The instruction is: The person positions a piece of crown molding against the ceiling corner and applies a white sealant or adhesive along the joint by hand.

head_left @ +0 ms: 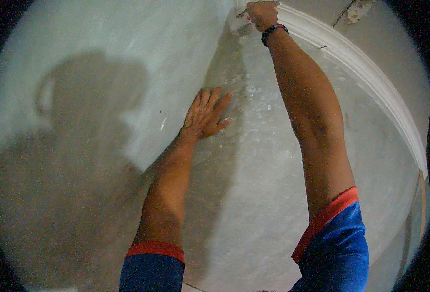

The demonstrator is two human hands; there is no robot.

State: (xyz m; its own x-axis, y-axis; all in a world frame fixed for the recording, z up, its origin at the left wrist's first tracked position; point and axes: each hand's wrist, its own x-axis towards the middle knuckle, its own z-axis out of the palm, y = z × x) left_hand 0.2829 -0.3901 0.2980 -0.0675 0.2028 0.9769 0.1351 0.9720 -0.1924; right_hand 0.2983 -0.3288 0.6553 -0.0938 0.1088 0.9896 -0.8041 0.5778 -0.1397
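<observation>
Head view: one left hand (207, 114), flat on the grey wall (273, 170), fingers spread; one right hand (262, 15), top, fingers curled, what they pinch cannot be told, beside white moulding (317, 30) curving along the wall's right edge; one dark bracelet (269, 33), right wrist.

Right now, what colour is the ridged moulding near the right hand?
The moulding is white; it shows best in the head view.

Over my feed I see a pale grey wall (273, 194) mottled with whitish flecks, white crown moulding (365, 61), blue sleeves (339, 253) banded by orange-red cuffs (155, 249), and a dark bracelet (268, 32) touched with red.
</observation>
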